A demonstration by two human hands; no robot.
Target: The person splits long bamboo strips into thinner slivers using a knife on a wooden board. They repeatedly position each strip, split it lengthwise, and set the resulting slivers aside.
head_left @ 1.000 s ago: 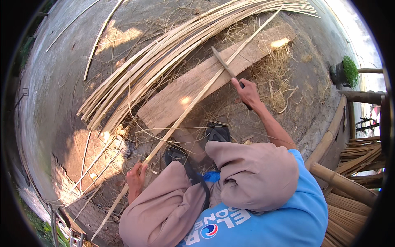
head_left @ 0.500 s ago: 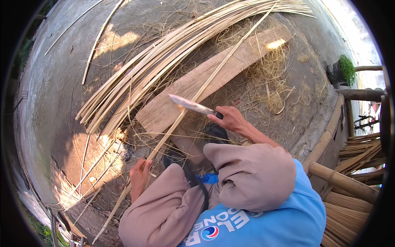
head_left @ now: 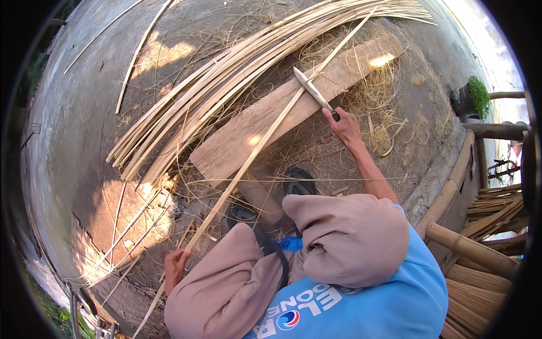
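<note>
My left hand [head_left: 176, 264], low on the left beside my knee, is closed on a long pale bamboo strip [head_left: 243, 170]. The strip slants up to the right across a wooden plank [head_left: 228, 148]. My right hand [head_left: 344, 129] grips the dark handle of a knife [head_left: 314, 91], its arm reaching forward over the plank's right half. The blade lies crosswise over the strip, its tip toward the upper left; whether it touches the strip I cannot tell.
A large bundle of split bamboo strips [head_left: 226, 70] lies beyond the plank. Thin shavings [head_left: 372, 104] are heaped to its right. Bamboo rails [head_left: 471, 248] and more strips [head_left: 480, 296] stand at right. A potted green plant [head_left: 477, 97] is at far right.
My right hand has moved the knife forward and to the right, farther up the strip. My left hand has drawn back toward the lower left, still holding the strip.
</note>
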